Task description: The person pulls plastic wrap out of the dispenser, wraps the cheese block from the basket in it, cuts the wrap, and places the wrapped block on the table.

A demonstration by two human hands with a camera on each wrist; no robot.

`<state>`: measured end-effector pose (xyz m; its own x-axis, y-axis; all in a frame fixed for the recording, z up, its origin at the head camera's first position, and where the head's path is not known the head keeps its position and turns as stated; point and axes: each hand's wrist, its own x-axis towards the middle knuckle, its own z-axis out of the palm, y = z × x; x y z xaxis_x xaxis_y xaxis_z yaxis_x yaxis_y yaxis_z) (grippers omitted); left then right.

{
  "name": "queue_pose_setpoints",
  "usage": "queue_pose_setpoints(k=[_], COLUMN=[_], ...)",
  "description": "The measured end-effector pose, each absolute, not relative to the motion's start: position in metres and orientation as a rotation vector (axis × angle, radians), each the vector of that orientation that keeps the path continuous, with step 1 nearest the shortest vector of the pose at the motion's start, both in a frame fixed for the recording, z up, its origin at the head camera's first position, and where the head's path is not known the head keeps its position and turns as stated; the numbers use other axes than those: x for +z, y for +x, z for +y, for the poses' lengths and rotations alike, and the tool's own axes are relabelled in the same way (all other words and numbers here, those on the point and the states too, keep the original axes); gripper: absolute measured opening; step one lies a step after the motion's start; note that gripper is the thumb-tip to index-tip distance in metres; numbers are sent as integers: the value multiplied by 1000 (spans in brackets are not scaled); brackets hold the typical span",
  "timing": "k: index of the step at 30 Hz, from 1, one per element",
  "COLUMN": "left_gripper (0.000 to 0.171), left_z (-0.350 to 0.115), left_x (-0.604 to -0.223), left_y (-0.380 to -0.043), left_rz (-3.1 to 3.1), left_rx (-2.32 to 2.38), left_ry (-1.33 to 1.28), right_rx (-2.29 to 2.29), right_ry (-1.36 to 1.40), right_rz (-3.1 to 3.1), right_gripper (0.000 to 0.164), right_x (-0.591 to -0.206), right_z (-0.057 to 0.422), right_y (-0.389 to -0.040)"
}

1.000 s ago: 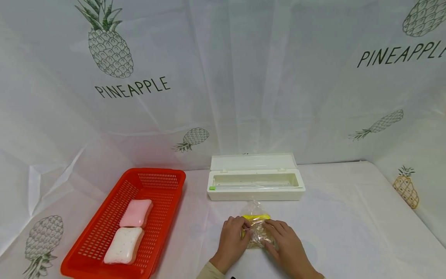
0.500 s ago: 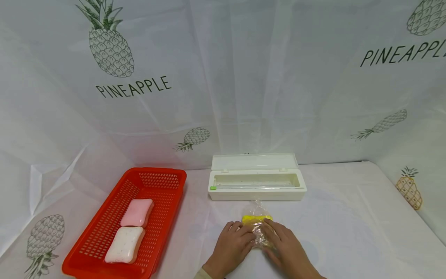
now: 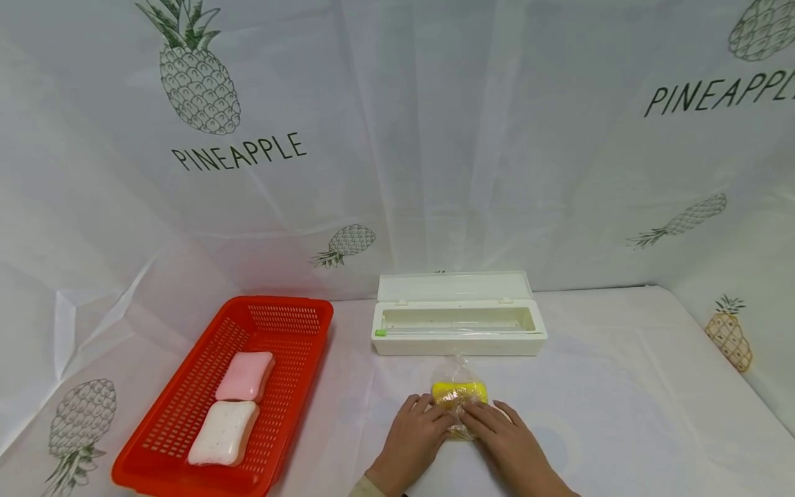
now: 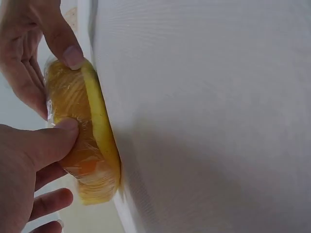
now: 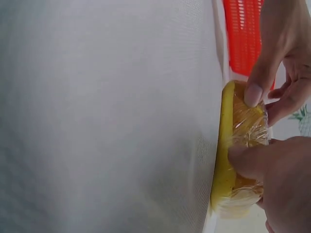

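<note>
A yellow bar of soap lies on the white cloth, wrapped in clear plastic film, which bunches up loosely beyond its far edge. On its left side my left hand holds the wrapped bar, the thumb pressed on the side facing me and the fingers over the top. My right hand grips it from the right, thumb likewise on the near side. The fingertips of both hands come close together over the film in the head view. In the left wrist view several left fingers stand away from the bar.
Behind the bar stands a white film dispenser box with its lid raised and a green cutter slider at the left. To the left, a red basket holds a pink soap bar and a white soap bar.
My right hand has slid inward and toward me over the film, and the left hand has drawn slightly back. More of the bar's yellow far end shows beyond the fingers.
</note>
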<state>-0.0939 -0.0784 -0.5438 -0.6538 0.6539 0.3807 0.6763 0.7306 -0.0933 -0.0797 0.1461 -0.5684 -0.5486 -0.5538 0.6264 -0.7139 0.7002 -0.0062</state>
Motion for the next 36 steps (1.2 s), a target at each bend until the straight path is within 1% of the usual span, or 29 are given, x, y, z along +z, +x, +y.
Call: queue_pose_setpoints(k=[6,7,13,16,21,23,27,31,34,36], left_gripper=[17,17,17,16,18,17,10,5,3,6], left_z=[-80,-81,-83,-81,-80,-82,-83,-82,-79,-77], left_x=[-542,-540,-530,-529,-532,-533,-534,-536,-536,-535], left_y=[-94,-92,-82,-80,-79,-79,-81,-84,-89,-94], left_rz=[-2541,-2549,-2642,-2692,-2697,-2708,-2770,-2753,-2738,-2749], left_rx=[-182,-208,-294,-313,-361,-408,-642,-877,-964,-1014], left_ry=[-1089,-1110,-1222,-1213,-1204,-1191,-1092,-937,-810,-716], right_rx=[351,352,359,348,327,376,603,841,948,1032], right_ry=[986,997,1015,972,946,930,866,837,765,666], right_rz=[-2277,-2279,-2373,-2426,-2498,-2535,-2557,-2471,-2431,-2450], right_gripper=[38,40,81,82,52,43,40,42,45,45], right_x=[-564,-563,-561,-563,-563,-562,-559,-552,-546,-542], right_z=[145,146,150,148,147,148,150,150,148,145], right_y=[-77,-76,-60,-55,-51,-50,-54,-63,-71,-76])
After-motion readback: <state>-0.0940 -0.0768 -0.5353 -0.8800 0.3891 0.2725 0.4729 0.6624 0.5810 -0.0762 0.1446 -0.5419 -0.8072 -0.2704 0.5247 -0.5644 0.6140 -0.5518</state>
